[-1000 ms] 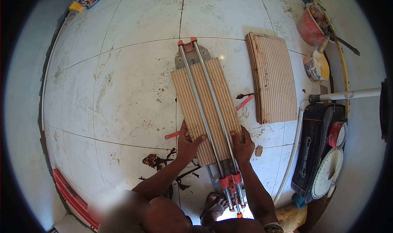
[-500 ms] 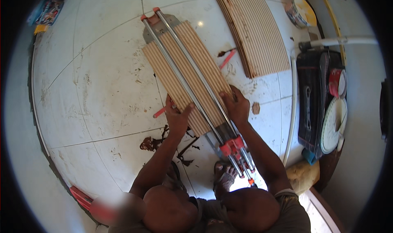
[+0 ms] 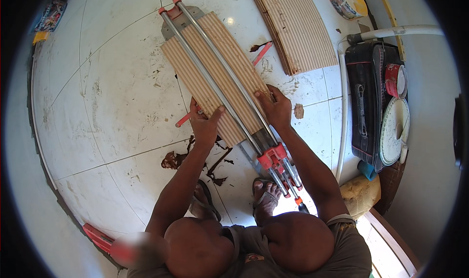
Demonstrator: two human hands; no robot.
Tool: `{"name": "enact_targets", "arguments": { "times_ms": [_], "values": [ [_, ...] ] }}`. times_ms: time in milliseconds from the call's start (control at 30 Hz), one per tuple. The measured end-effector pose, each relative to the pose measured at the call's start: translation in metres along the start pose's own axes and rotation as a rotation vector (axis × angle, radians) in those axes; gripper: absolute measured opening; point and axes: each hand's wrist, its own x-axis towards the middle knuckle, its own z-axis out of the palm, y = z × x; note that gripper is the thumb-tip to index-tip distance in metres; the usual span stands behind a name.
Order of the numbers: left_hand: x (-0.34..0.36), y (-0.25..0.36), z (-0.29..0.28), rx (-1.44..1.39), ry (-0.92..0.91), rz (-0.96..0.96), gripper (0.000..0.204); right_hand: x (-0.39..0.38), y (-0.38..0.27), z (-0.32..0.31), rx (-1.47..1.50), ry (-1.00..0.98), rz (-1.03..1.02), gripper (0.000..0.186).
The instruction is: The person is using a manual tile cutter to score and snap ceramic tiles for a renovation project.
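- Your left hand (image 3: 204, 129) and right hand (image 3: 276, 109) close on opposite edges of one ribbed tile (image 3: 212, 68), thumbs on its upper face; the fingers beneath are partly hidden.
- The tile lies between your hands and extends well beyond them, tilted to the left, under the two metal rails (image 3: 202, 68) of one tile cutter (image 3: 168, 30).
- Progress, as judged: placing under the rails appears done; no cut shows on the visible face, so cutting seems left. The single red carriage (image 3: 271, 156) sits on your side of the grip.
- Two red bars (image 3: 183, 119) show, one near each hand.
- Beyond your right hand lies one stack of ribbed tiles (image 3: 303, 29); its layers cannot be counted.
- Farther right of the grip: one black case (image 3: 359, 77), one red tin (image 3: 392, 81), one round disc (image 3: 394, 131).
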Motion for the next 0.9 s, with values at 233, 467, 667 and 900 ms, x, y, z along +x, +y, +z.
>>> {"name": "enact_targets", "arguments": {
  "times_ms": [233, 467, 667, 900],
  "values": [
    [0.0026, -0.0046, -0.0016, -0.025, -0.007, 0.012, 0.089, 0.0022, 0.0, -0.0004, -0.032, -0.02, 0.035, 0.06],
    [0.0026, -0.0037, -0.0013, -0.012, -0.012, 0.01, 0.088, 0.0054, -0.0067, -0.0076, -0.056, -0.091, 0.078, 0.053],
    [0.0017, -0.0005, -0.0016, 0.024, -0.011, -0.007, 0.089, 0.0081, -0.0072, -0.0076, -0.076, -0.098, 0.076, 0.053],
    [0.0016, -0.0035, -0.0022, 0.036, -0.009, 0.008, 0.091, 0.0094, -0.0077, -0.0096, -0.069, -0.112, 0.063, 0.053]
  ]
}}
